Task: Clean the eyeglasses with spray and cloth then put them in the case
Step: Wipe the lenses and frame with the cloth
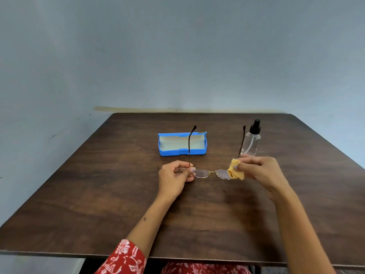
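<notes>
Gold-rimmed eyeglasses (211, 173) are held above the table with their dark temple arms unfolded and pointing away from me. My left hand (173, 177) pinches the frame at the left hinge. My right hand (256, 171) pinches a small yellow cloth (236, 172) around the outer edge of the right lens. Behind the glasses lies a blue case (182, 144), open, its pale lining facing me. A clear spray bottle (251, 141) with a black nozzle stands upright to the right of the case, behind my right hand.
The dark wooden table (138, 194) backs onto a grey-blue wall. Its near edge runs just above my red patterned sleeve and lap.
</notes>
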Tool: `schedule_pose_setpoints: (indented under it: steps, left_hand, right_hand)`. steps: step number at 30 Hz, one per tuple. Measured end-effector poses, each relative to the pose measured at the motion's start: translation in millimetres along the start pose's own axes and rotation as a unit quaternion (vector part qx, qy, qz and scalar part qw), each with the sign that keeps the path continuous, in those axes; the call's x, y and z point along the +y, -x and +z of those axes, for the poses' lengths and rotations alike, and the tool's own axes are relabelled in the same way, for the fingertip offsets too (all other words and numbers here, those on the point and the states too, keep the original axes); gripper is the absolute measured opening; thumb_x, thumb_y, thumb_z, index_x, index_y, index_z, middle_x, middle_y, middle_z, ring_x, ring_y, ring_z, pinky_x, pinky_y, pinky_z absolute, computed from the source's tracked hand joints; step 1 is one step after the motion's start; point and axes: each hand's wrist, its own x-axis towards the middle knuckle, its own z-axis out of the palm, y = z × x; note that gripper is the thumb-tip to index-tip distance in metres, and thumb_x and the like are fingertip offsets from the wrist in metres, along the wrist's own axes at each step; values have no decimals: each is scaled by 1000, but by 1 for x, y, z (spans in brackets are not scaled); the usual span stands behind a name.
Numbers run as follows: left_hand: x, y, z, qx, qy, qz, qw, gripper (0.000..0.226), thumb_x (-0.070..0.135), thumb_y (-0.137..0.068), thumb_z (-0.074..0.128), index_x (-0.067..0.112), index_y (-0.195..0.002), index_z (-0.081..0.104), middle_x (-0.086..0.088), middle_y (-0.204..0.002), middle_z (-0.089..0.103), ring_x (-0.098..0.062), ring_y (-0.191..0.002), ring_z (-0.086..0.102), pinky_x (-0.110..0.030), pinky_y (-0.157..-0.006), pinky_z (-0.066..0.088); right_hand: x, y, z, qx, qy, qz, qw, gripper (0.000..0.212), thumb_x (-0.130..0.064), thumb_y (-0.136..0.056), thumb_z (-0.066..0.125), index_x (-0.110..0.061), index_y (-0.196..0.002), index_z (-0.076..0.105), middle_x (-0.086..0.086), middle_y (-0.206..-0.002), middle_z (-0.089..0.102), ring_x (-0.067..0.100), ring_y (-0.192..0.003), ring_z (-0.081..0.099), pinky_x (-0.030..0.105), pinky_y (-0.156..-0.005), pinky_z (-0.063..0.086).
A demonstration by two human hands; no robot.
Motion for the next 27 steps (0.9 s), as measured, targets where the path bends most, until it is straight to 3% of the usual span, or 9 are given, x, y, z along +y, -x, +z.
schedule_pose_setpoints:
  steps: [3, 7, 10, 15, 17, 21, 27]
  left_hand:
    - [1, 1, 5, -9, -17, -2, 1000, 8, 4, -78, 72, 11, -83, 71, -11, -77, 72, -18, -71, 71, -27, -67, 59]
    - [2, 2, 21, -25, -48, 4, 999, 9, 8, -77, 75, 15, -82, 72, -5, -79, 73, -14, -75, 70, -28, -71, 59]
    - [3, 0, 35, -20, -90, 20, 996, 7, 12, -76, 76, 17, -80, 73, -1, -76, 72, -10, -64, 65, -25, -67, 58]
    - [3, -6, 49, -11, -185, 60, 981, 8, 19, -73, 78, 19, -80, 75, 10, -68, 67, 0, -56, 55, -13, -60, 45]
    - [2, -8, 49, -6, -216, 69, 974, 9, 19, -74, 78, 19, -82, 75, 11, -70, 65, -1, -65, 57, -8, -63, 42]
    - [-1, -9, 48, -4, -263, 78, 962, 15, 22, -74, 78, 18, -88, 75, 6, -77, 69, -8, -79, 62, -24, -77, 51]
    - [3, -4, 42, -9, -242, 62, 968, 36, 18, -68, 82, 15, -102, 70, 7, -80, 68, -9, -70, 64, -29, -72, 57]
  right_hand:
    - [5, -8, 0, 5, -8, 9, 1000, 14, 2, -68, 76, -10, -76, 77, 8, -79, 73, 20, -79, 68, 39, -86, 55]
    - [12, -17, -8, 65, 10, 6, 998, 13, -8, -66, 77, -21, -67, 77, 2, -72, 74, 21, -82, 71, 39, -85, 55]
    - [14, -17, -12, 110, 21, -3, 994, 15, -10, -68, 76, -25, -66, 75, -2, -70, 73, 16, -80, 70, 33, -82, 55]
    - [18, -14, -13, 154, 12, -4, 988, 17, -8, -72, 73, -26, -71, 73, -4, -71, 71, 10, -71, 64, 18, -66, 46]
    - [22, -13, -11, 154, 11, 4, 988, 20, -9, -72, 74, -29, -67, 71, -5, -70, 71, 11, -72, 64, 20, -67, 46]
    - [28, -10, -9, 151, 24, 1, 988, 22, -12, -72, 76, -32, -66, 69, -8, -68, 70, 10, -76, 65, 23, -73, 49]
    - [27, 13, -10, 212, -51, -29, 976, 14, -20, -68, 76, -28, -80, 75, -9, -70, 73, 8, -79, 69, 27, -82, 52]
